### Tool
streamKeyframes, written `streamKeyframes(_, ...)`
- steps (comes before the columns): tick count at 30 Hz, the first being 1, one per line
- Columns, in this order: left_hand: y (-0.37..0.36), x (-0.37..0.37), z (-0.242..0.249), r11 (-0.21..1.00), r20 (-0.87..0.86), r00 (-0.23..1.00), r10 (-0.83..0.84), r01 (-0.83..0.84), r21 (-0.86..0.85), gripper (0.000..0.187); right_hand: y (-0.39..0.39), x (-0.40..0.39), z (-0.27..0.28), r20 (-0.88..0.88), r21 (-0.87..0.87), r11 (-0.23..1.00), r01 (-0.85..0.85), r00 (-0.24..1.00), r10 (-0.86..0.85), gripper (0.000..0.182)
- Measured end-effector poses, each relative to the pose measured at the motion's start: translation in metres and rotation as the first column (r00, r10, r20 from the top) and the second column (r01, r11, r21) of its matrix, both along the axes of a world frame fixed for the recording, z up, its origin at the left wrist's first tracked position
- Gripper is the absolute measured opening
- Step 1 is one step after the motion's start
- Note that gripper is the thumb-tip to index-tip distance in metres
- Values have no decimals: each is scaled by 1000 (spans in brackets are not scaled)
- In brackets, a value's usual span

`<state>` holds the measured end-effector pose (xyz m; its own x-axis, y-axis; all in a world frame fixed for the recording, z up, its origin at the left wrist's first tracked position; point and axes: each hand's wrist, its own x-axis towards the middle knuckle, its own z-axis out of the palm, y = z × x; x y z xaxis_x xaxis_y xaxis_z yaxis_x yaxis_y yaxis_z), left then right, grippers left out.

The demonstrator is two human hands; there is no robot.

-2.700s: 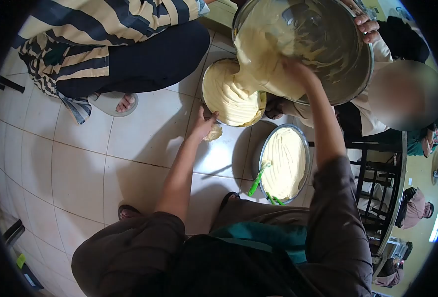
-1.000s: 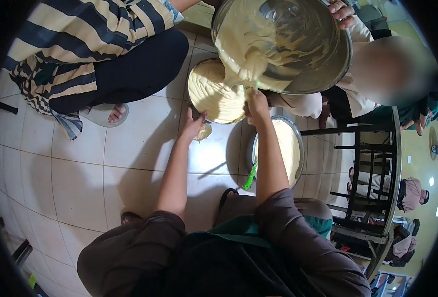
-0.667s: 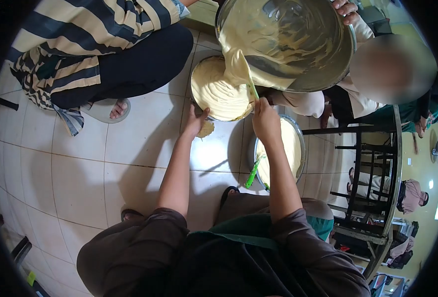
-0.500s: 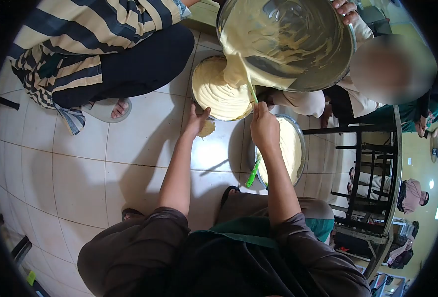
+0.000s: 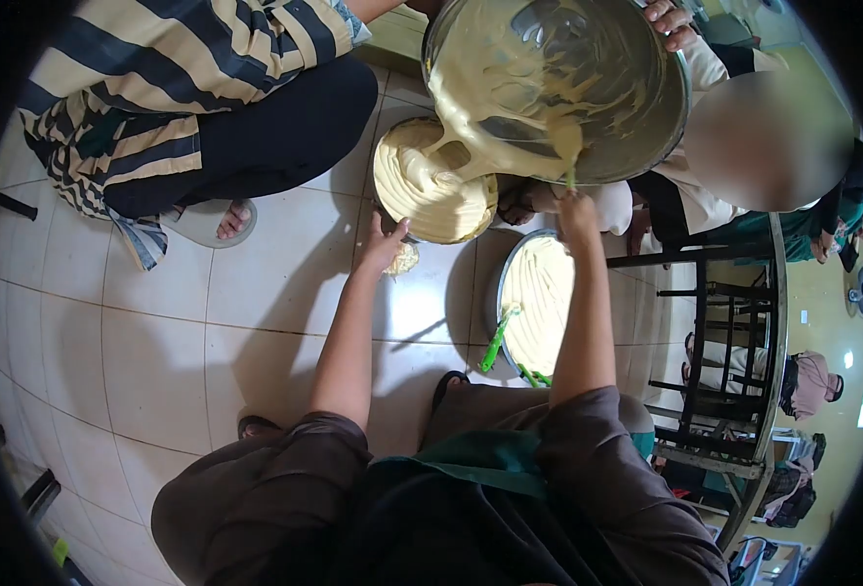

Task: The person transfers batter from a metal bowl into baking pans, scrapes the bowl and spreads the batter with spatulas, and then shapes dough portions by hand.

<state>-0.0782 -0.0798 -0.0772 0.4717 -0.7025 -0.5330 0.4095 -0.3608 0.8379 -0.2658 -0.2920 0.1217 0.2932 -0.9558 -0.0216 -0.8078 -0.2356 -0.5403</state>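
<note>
Head view: the left hand (image 5: 385,244) rests with fingers spread against the rim of the round pan (image 5: 433,181) on the floor, which is full of batter. The right hand (image 5: 578,207) is closed around a spatula (image 5: 567,151), its blade inside the tilted metal bowl (image 5: 558,83). A second filled pan (image 5: 539,303) lies just beside the first.

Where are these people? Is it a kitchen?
Probably a shared cooking space, not clearly a home kitchen: people crouch on a tiled floor, pouring batter from a big metal bowl into round pans.
</note>
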Motion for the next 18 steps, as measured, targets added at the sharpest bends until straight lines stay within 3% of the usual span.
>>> streamKeyframes(2, 3, -4, 10, 997, -51, 998, 42, -45, -63, 91, 15, 21, -13, 47, 216, 966, -142, 990, 135, 37)
streamKeyframes(3, 3, -4, 14, 993, -75, 995, 62, -69, -96, 90, 8, 37, -42, 163, 310, 946, -97, 985, 48, 39)
streamKeyframes(4, -1, -3, 1, 991, -50, 998, 33, -39, -127, 90, 39, 68, -27, 369, 486, 867, -111, 925, -89, 41)
streamKeyframes(5, -6, -1, -24, 988, -25, 1000, 5, -9, -156, 89, 65, 96, -6, 311, 599, 800, -35, 931, -192, 38)
streamKeyframes(6, -10, 0, -36, 982, 2, 1000, -21, 21, -185, 89, 64, 108, -25, 520, 644, 741, -192, 819, -240, 31)
streamKeyframes(7, -7, 0, -28, 987, -32, 999, -19, 14, -160, 88, 64, 121, -30, 515, 703, 683, -196, 803, -300, 32)
streamKeyframes(8, -8, -1, -29, 979, 20, 1000, 1, 3, -203, 88, 64, 127, -31, 578, 779, 517, -354, 726, -374, 35)
streamKeyframes(10, -8, -1, -19, 956, 120, 991, 53, -15, -294, 88, 67, 132, -27, 554, 825, 406, -393, 705, -442, 37)
streamKeyframes(14, -5, -2, -12, 998, -35, 999, -9, 7, -70, 87, 79, 126, -18, 587, 777, 480, -407, 743, -321, 39)
streamKeyframes(18, -9, -3, -23, 990, -10, 1000, 26, -28, -137, 88, 79, 101, -13, 556, 692, 595, -407, 827, -80, 45)
